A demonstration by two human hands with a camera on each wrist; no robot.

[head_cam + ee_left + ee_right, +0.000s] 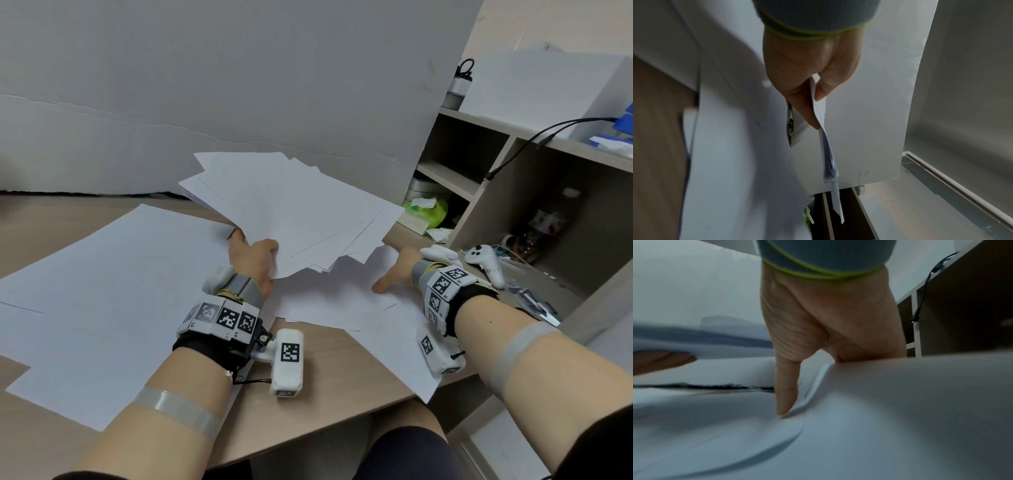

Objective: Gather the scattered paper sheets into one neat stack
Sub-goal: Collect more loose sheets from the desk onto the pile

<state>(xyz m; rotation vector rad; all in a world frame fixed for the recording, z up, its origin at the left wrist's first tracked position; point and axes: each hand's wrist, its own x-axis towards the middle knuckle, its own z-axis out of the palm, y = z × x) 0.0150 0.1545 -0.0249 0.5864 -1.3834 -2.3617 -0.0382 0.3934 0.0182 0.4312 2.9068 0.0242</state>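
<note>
My left hand [255, 260] holds a fanned bundle of white paper sheets [291, 212] raised above the table, pinched at its near corner. The left wrist view shows thumb and fingers [815, 97] clamped on the bundle's edge [828, 154]. My right hand [397, 274] lies low on loose sheets [325, 301] at the table's right. Its thumb [787, 394] presses straight down on the paper. A lifted sheet [900, 394] covers its other fingers. More sheets lie on the left [102, 291] and hang over the front edge [394, 349].
A grey board [239, 85] stands behind the wooden table [325, 370]. A shelf unit [496, 164] on the right holds a green tissue pack [428, 212], a white controller [486, 262], a black cable [534, 140] and a bottle [460, 82].
</note>
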